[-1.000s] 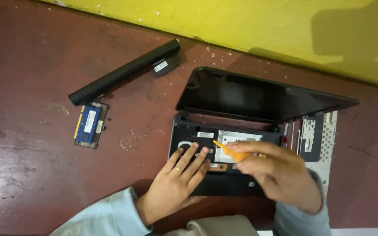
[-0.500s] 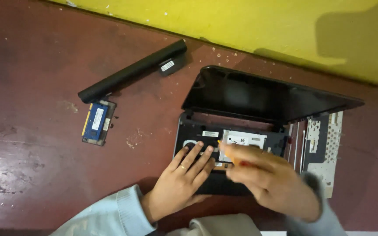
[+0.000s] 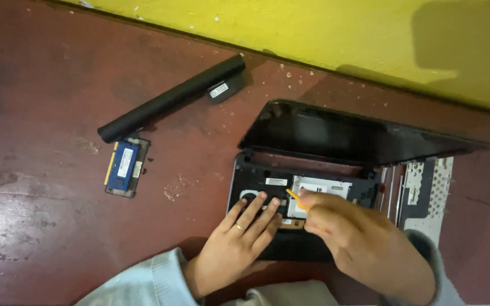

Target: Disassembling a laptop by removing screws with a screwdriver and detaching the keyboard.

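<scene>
Your left hand (image 3: pixel 235 242) lies flat, fingers spread, pressing on the opened laptop base (image 3: pixel 267 187), holding nothing. Your right hand (image 3: pixel 364 243) is closed in a pinch on a thin orange pry tool (image 3: pixel 296 198), tip at the edge of the silver drive plate (image 3: pixel 324 190), just beside your left fingertips. Plate looks light, stiff, likely fragile; lift by its edges. Loose battery (image 3: pixel 171 97) and blue memory card (image 3: pixel 125 163) lie well apart to the left on the red bench (image 3: pixel 41 102).
</scene>
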